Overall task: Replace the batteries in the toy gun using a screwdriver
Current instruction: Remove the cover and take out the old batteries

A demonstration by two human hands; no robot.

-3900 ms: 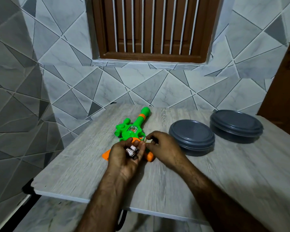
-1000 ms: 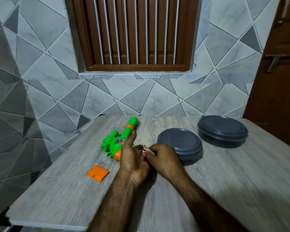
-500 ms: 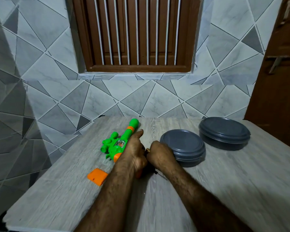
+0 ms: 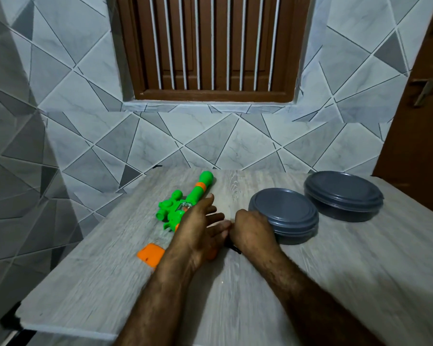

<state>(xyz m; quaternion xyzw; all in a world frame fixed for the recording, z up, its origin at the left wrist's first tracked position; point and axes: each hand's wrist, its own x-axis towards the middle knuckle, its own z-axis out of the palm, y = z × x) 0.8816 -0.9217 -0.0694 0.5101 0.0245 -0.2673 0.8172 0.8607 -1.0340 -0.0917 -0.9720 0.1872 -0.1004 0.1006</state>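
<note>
The green and orange toy gun point(image 4: 185, 203) lies on the table, barrel pointing away from me. My left hand point(image 4: 198, 229) rests over its rear part with fingers stretched out, hiding the grip. My right hand point(image 4: 251, 229) sits just right of those fingers, curled tight with knuckles up; what it pinches is hidden under it. A thin dark object point(image 4: 233, 247), perhaps the screwdriver, pokes out beneath that hand. The orange battery cover point(image 4: 150, 254) lies loose on the table left of my left forearm.
Two dark grey lidded round containers, a near one point(image 4: 284, 216) and a far one point(image 4: 343, 196), stand on the right of the wooden table point(image 4: 335, 283). A tiled wall with a barred window is behind, and a brown door point(image 4: 420, 146) at the right.
My left fingers have straightened over the gun. The battery seen pinched in my right hand a second ago is now out of sight under the curled fingers. The view has shifted slightly.
</note>
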